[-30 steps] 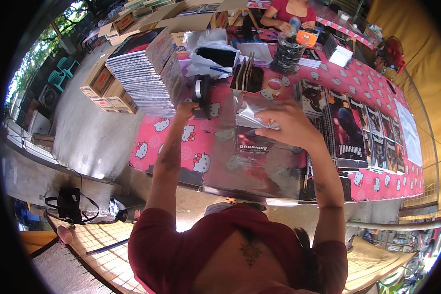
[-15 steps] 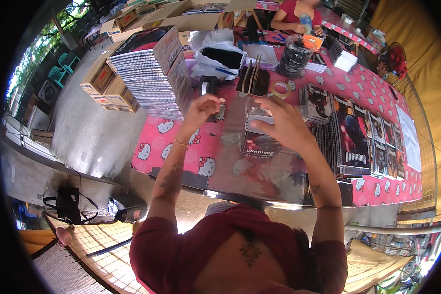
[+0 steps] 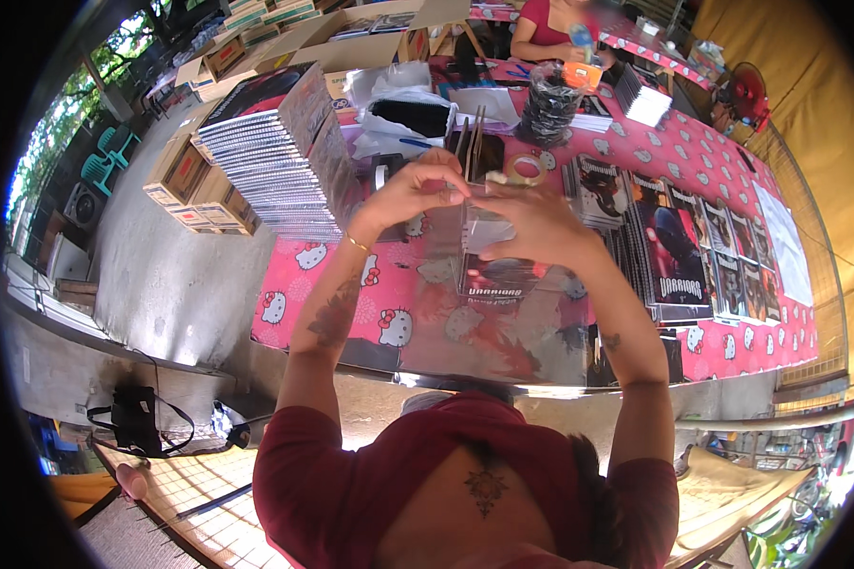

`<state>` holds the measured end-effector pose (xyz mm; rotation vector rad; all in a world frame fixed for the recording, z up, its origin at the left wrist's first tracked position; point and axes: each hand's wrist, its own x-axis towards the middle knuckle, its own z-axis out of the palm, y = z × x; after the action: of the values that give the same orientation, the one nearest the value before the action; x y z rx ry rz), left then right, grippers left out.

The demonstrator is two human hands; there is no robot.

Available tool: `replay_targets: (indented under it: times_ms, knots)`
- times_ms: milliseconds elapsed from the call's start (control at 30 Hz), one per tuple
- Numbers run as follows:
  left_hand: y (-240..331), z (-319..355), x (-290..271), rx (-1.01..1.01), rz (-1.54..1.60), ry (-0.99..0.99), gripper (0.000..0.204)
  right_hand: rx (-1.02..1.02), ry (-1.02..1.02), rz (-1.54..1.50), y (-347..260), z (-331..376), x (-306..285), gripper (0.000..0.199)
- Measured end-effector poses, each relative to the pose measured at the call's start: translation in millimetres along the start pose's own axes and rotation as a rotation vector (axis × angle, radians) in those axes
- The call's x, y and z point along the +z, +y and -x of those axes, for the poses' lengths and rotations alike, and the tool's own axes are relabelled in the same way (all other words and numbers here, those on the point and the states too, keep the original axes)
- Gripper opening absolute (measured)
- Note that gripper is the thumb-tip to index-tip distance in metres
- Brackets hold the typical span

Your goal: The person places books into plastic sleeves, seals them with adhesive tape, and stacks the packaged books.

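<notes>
Left hand (image 3: 410, 190): raised over the bench (image 3: 636, 171), fingers pinched on the top left edge of a clear sleeve (image 3: 484, 284).
Right hand (image 3: 531, 220): curled over the sleeve's top right, gripping it just beside the left hand.
Sleeve: held upright between both hands, hanging down in front of the person; a booklet (image 3: 498, 275) shows inside it.
Bench: pink patterned cloth.
Stack (image 3: 275, 156): tall pile of booklets at the left end of the bench, near the left hand.
Tape roll (image 3: 525, 169): flat on the cloth, just beyond the hands.
Row (image 3: 693, 247): dark booklets laid out on the right.
</notes>
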<state>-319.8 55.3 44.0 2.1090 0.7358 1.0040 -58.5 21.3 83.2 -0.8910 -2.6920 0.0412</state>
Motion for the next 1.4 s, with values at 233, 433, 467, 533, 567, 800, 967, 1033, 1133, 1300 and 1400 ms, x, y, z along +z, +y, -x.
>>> replay_targets:
  times_ms: [233, 433, 467, 533, 567, 800, 967, 1033, 1133, 1300, 1400]
  knots:
    - [7, -13, 13, -0.032, -0.129, -0.027, 0.009, 0.380, 0.534, -0.430, 65, 81, -21, 0.067]
    - [5, -37, 59, 0.040, -0.317, -0.025, 0.009, 0.055, 0.084, -0.152, 53, 94, 62, 0.088]
    - [1, -39, 64, 0.069, -0.350, -0.012, 0.009, 0.056, 0.079, -0.141, 51, 95, 69, 0.087]
    - [-6, -44, 74, 0.126, -0.417, 0.016, 0.009, 0.055, 0.067, -0.118, 49, 97, 80, 0.087]
    - [-8, -47, 83, 0.170, -0.497, 0.028, 0.010, 0.062, 0.067, -0.134, 50, 99, 83, 0.086]
    - [1, -24, 66, 0.024, -0.347, 0.202, 0.013, 0.249, 0.458, -0.593, 42, 104, 65, 0.074]
    - [11, -18, 61, -0.046, -0.288, 0.175, 0.013, 0.226, 0.252, -0.558, 47, 105, 55, 0.064]
    - [12, -17, 60, -0.058, -0.290, 0.171, 0.013, 0.074, 0.311, -0.622, 49, 93, 47, 0.062]
    - [12, -12, 53, -0.049, -0.299, 0.197, 0.014, -0.023, 0.316, -0.419, 63, 60, 29, 0.058]
    - [7, -20, 65, -0.005, -0.321, 0.156, 0.012, 0.161, 0.128, -0.232, 76, 20, 9, 0.063]
    - [7, -26, 74, -0.008, -0.373, 0.146, 0.012, 0.118, 0.472, -0.562, 92, 45, 15, 0.073]
